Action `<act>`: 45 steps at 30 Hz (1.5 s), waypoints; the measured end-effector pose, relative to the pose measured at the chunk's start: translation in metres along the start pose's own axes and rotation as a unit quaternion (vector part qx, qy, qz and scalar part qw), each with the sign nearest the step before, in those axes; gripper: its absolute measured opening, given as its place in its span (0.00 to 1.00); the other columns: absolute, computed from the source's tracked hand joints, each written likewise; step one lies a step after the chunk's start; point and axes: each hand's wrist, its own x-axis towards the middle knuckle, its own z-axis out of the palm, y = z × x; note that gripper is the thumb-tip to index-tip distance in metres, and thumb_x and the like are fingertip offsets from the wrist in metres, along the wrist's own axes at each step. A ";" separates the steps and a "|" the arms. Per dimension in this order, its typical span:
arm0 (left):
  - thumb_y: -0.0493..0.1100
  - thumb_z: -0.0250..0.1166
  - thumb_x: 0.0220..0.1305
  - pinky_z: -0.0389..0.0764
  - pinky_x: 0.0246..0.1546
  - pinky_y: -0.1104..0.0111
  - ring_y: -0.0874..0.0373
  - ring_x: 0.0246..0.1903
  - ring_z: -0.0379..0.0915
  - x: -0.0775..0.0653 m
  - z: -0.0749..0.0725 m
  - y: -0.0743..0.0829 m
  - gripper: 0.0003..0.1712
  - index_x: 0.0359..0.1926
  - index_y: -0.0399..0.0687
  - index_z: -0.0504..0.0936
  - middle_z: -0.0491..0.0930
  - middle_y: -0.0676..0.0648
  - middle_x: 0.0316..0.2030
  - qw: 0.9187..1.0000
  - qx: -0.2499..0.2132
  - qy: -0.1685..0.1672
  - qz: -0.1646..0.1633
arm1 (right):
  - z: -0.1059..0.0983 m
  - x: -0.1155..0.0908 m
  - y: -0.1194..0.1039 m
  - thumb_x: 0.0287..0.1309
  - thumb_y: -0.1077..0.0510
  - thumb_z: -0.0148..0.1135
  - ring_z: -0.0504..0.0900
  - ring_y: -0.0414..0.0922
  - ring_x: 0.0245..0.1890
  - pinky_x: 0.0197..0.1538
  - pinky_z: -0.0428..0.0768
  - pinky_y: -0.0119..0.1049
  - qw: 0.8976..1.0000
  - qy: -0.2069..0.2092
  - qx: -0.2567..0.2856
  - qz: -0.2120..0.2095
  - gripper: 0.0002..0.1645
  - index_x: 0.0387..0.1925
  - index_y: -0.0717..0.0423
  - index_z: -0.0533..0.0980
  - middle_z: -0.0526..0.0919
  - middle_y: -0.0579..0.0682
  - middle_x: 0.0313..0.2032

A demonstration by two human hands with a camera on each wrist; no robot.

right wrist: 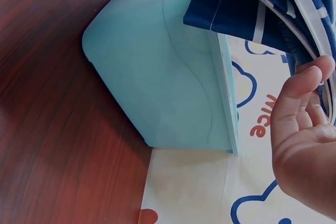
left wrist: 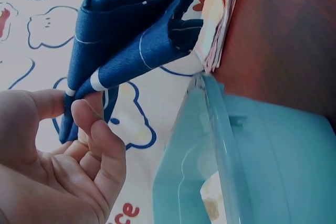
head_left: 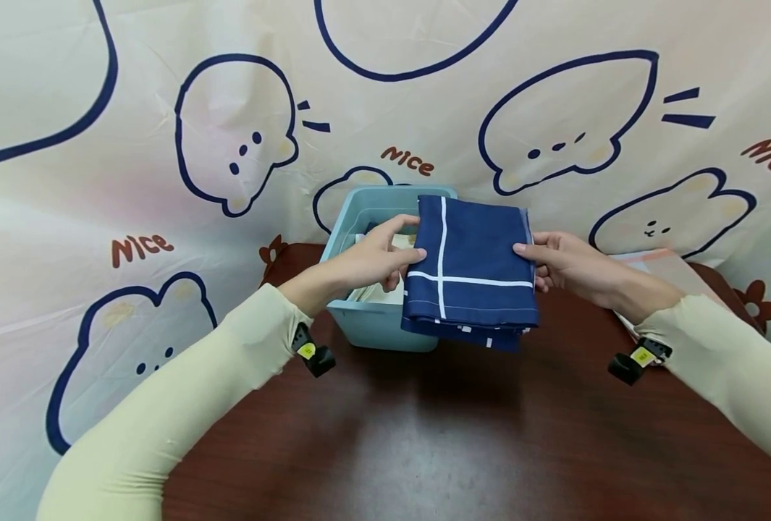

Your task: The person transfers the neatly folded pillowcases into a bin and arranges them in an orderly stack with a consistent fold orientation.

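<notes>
A folded navy cloth [head_left: 483,246] with white crossing stripes is held up between both hands, over the right side of a light blue plastic bin [head_left: 385,329]. My left hand [head_left: 378,257] pinches its left edge between thumb and fingers. At the opposite edge, my right hand [head_left: 570,268] grips the fabric with the thumb on the front face. Loose layers of the cloth [left wrist: 136,45] fan out in the left wrist view. A zipper-like toothed strip runs along the cloth [right wrist: 236,17] in the right wrist view. Pale fabric [head_left: 378,293] lies inside the bin, partly hidden.
On the right of the dark wooden table [head_left: 385,449] lies a folded pale cloth stack [left wrist: 215,24] with orange and pink tones. A white sheet [head_left: 411,116] printed with blue cartoon outlines hangs directly behind the bin.
</notes>
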 end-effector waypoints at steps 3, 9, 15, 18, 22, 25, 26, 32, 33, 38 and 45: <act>0.46 0.56 0.77 0.74 0.23 0.66 0.57 0.14 0.68 0.000 -0.004 -0.001 0.34 0.77 0.58 0.55 0.77 0.49 0.18 1.000 0.001 0.006 0.001 | 0.002 0.002 -0.002 0.76 0.43 0.50 0.77 0.36 0.25 0.32 0.78 0.28 1.000 -0.001 -0.002 0.002 0.23 0.59 0.55 0.71 0.86 0.42 0.30; 0.46 0.56 0.77 0.75 0.25 0.66 0.58 0.15 0.68 0.001 -0.013 -0.003 0.35 0.78 0.57 0.53 0.74 0.50 0.17 1.000 0.006 0.008 0.001 | 0.005 0.010 -0.005 0.76 0.43 0.51 0.76 0.36 0.25 0.32 0.77 0.29 1.000 -0.007 0.010 -0.001 0.22 0.57 0.55 0.71 0.86 0.42 0.30; 0.46 0.56 0.77 0.75 0.25 0.66 0.58 0.14 0.68 0.004 -0.022 -0.010 0.35 0.78 0.55 0.53 0.72 0.51 0.14 1.000 0.011 0.013 0.004 | 0.010 0.022 -0.010 0.75 0.43 0.52 0.75 0.36 0.24 0.31 0.76 0.29 1.000 0.011 0.004 0.005 0.25 0.59 0.57 0.71 0.87 0.41 0.29; 0.46 0.56 0.77 0.76 0.26 0.67 0.58 0.14 0.69 0.004 -0.027 -0.011 0.35 0.78 0.55 0.53 0.72 0.52 0.13 1.000 0.017 0.015 0.003 | 0.012 0.026 -0.012 0.75 0.43 0.52 0.75 0.37 0.24 0.31 0.75 0.29 1.000 0.019 0.000 0.007 0.28 0.62 0.59 0.70 0.87 0.42 0.29; 0.48 0.56 0.76 0.77 0.28 0.66 0.57 0.15 0.69 0.003 -0.032 -0.012 0.36 0.78 0.56 0.52 0.71 0.51 0.14 1.000 0.019 0.018 -0.002 | 0.015 0.031 -0.014 0.75 0.43 0.52 0.75 0.37 0.24 0.31 0.75 0.29 1.000 0.021 0.000 0.004 0.28 0.62 0.60 0.70 0.86 0.42 0.29; 0.49 0.56 0.76 0.78 0.28 0.66 0.57 0.17 0.69 0.004 -0.036 -0.014 0.36 0.78 0.57 0.52 0.71 0.52 0.14 1.000 0.019 0.019 -0.007 | 0.018 0.034 -0.015 0.75 0.44 0.52 0.75 0.38 0.24 0.31 0.76 0.28 1.000 0.021 0.001 -0.001 0.28 0.63 0.61 0.70 0.86 0.42 0.28; 0.49 0.56 0.76 0.78 0.28 0.66 0.57 0.17 0.69 0.004 -0.037 -0.015 0.36 0.78 0.57 0.52 0.71 0.52 0.14 1.000 0.019 0.019 -0.008 | 0.018 0.036 -0.016 0.75 0.44 0.52 0.75 0.38 0.24 0.31 0.75 0.28 1.000 0.021 0.002 -0.002 0.29 0.63 0.61 0.70 0.86 0.42 0.28; 0.49 0.55 0.77 0.78 0.28 0.67 0.58 0.16 0.71 0.003 -0.044 -0.017 0.36 0.78 0.53 0.52 0.72 0.53 0.12 0.999 0.036 0.027 -0.010 | 0.024 0.044 -0.020 0.77 0.45 0.50 0.74 0.37 0.24 0.31 0.75 0.28 1.000 0.016 0.010 -0.011 0.28 0.64 0.62 0.69 0.86 0.42 0.29; 0.49 0.55 0.77 0.78 0.28 0.66 0.58 0.16 0.71 0.003 -0.045 -0.017 0.35 0.78 0.53 0.52 0.72 0.53 0.12 0.999 0.039 0.028 -0.010 | 0.024 0.045 -0.020 0.77 0.45 0.50 0.74 0.37 0.24 0.31 0.75 0.28 1.000 0.017 0.010 -0.012 0.28 0.65 0.62 0.69 0.86 0.42 0.29; 0.50 0.55 0.77 0.78 0.29 0.65 0.57 0.17 0.70 0.002 -0.050 -0.019 0.35 0.78 0.54 0.52 0.71 0.52 0.14 0.999 0.041 0.027 -0.017 | 0.025 0.054 -0.019 0.77 0.46 0.50 0.75 0.38 0.24 0.31 0.75 0.28 1.000 0.019 0.014 -0.014 0.28 0.65 0.61 0.69 0.86 0.42 0.30; 0.50 0.55 0.77 0.77 0.28 0.64 0.58 0.16 0.68 0.003 -0.061 -0.020 0.35 0.78 0.55 0.53 0.70 0.53 0.14 0.998 0.044 0.047 -0.012 | 0.028 0.065 -0.024 0.77 0.47 0.49 0.74 0.38 0.23 0.30 0.74 0.28 0.999 0.021 0.029 -0.019 0.26 0.64 0.61 0.69 0.85 0.42 0.29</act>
